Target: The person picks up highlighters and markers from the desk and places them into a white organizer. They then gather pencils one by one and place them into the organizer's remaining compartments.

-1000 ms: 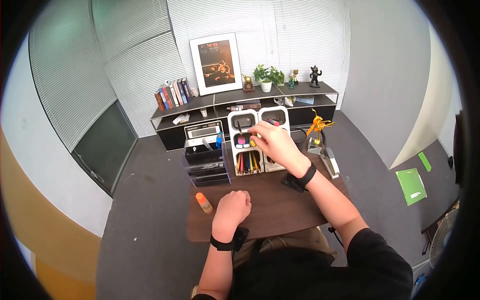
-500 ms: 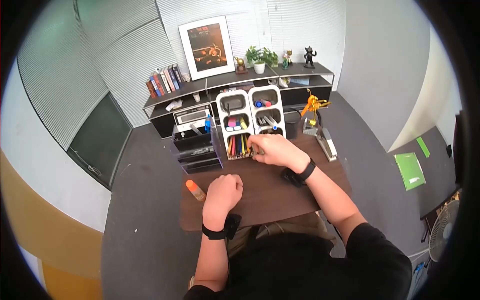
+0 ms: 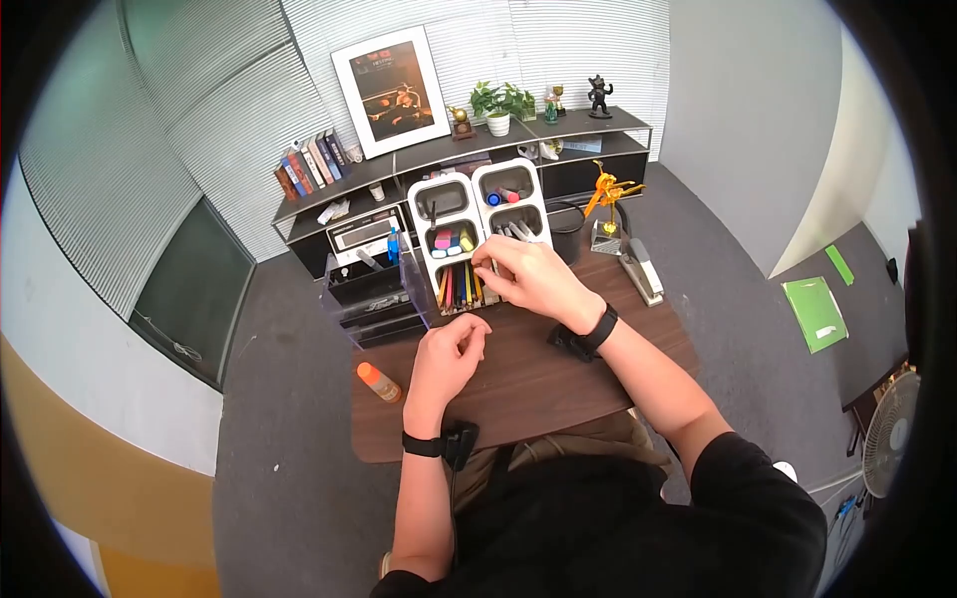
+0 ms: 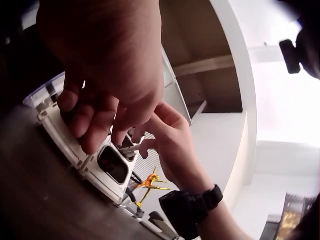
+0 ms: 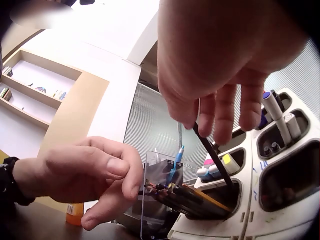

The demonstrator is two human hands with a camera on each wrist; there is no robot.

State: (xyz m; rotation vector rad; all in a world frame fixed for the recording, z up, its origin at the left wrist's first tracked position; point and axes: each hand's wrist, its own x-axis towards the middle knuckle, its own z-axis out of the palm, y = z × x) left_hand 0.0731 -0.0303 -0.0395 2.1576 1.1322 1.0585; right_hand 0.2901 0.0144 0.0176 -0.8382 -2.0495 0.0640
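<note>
My right hand [image 3: 533,279] is over the front of the white desk organizer [image 5: 248,187], thumb and fingertips pinching the top of a long black pencil [image 5: 215,159]. The lower end of that pencil stands in the front left compartment. Several coloured pencils [image 3: 459,286] lean to the left in the same compartment. My left hand [image 3: 446,364] hovers over the table in front of the organizer, fingers loosely bent and holding nothing. Erasers and a yellow highlighter [image 5: 230,163] sit in the compartment behind the pencils.
An orange-capped bottle [image 3: 379,383] stands by my left hand. Left of the organizer is a clear-sided black desk rack [image 3: 374,299]. A stapler [image 3: 643,271] and a golden figurine [image 3: 606,199] stand to the right. White markers [image 5: 277,117] fill a right-hand compartment.
My right hand has come from the middle compartments down to the front pencil compartment. The left hand has moved slightly toward the organizer, its fingers loosening. The head view has shifted.
</note>
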